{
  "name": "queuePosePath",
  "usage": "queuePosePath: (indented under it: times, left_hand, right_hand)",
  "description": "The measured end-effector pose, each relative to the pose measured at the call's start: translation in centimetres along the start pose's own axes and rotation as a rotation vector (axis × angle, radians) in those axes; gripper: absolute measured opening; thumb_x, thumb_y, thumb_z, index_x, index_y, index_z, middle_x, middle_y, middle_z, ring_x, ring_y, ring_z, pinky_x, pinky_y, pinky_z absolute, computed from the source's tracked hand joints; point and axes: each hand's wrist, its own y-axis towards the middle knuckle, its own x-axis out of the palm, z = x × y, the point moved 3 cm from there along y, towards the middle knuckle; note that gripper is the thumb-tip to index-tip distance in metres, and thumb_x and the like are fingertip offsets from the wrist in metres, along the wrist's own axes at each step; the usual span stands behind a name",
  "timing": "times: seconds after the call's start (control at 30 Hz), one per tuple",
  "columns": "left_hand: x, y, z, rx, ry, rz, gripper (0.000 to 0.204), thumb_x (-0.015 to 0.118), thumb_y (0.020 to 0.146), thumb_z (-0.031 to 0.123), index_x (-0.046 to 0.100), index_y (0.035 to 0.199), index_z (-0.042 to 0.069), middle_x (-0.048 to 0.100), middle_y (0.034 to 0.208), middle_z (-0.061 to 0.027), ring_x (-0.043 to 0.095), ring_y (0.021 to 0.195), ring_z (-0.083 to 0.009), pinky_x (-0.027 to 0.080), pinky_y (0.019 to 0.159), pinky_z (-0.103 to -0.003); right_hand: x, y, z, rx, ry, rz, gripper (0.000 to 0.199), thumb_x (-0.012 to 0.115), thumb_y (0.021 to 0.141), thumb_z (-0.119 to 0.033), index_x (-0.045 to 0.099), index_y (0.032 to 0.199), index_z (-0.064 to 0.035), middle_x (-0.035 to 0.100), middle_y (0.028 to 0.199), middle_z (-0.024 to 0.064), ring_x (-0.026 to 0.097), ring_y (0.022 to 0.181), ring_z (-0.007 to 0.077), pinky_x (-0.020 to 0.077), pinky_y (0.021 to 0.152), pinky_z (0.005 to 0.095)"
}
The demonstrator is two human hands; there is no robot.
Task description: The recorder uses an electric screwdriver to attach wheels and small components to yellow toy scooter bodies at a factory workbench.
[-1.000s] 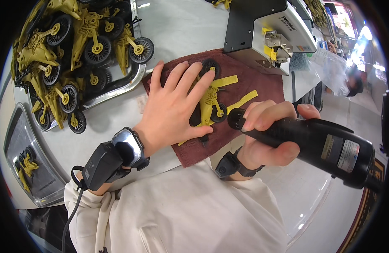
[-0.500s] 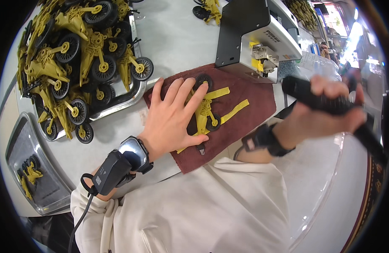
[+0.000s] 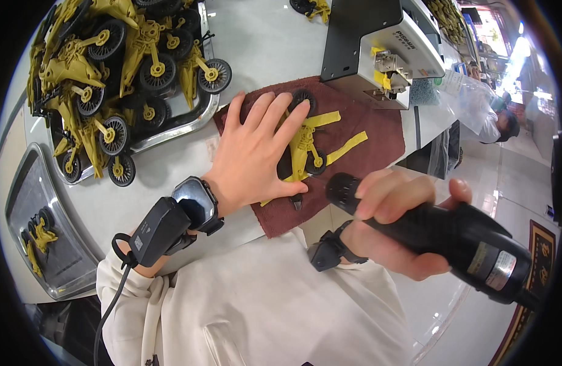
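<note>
With the left hand [image 3: 256, 152] pressing the yellow plastic wheeled toy frame [image 3: 302, 152] flat on the maroon cloth [image 3: 360, 161], keep fingers clear while the right hand [image 3: 397, 222] grips the black cylindrical power screwdriver [image 3: 439, 235].

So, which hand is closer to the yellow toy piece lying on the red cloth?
Left. The left hand presses flat on the yellow toy piece. The right hand holds a black power tool nearer the person, apart from it.
</note>
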Motion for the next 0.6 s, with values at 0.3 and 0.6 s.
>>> queuePosePath:
  times: [0.3, 0.6]
  left_hand:
    - [0.2, 0.0, 0.0, 0.01, 0.01, -0.01, 0.097, 0.077, 0.053, 0.043, 0.034, 0.132, 0.006, 0.038, 0.127, -0.0153, 0.034, 0.121, -0.0329, 0.022, 0.102, -0.054]
    - [-0.1, 0.4, 1.0, -0.023, 0.08, 0.03, 0.092, 0.073, 0.052, 0.041, 0.039, 0.127, 0.0, 0.042, 0.121, -0.0208, 0.038, 0.116, -0.0346, 0.021, 0.102, -0.053]
  right_hand:
    - [0.5, -1.0, 3.8, 0.099, -0.324, 0.008, 0.069, 0.049, 0.085, -0.056, 0.027, 0.121, -0.001, 0.051, 0.063, 0.0114, 0.048, 0.042, 0.0199, 0.0426, 0.043, 0.0321]
    - [1.0, -1.2, 2.9, -0.179, 0.044, 0.017, 0.066, 0.054, 0.083, -0.053, 0.033, 0.119, -0.0021, 0.055, 0.066, 0.0108, 0.055, 0.049, 0.0235, 0.0494, 0.05, 0.0368]
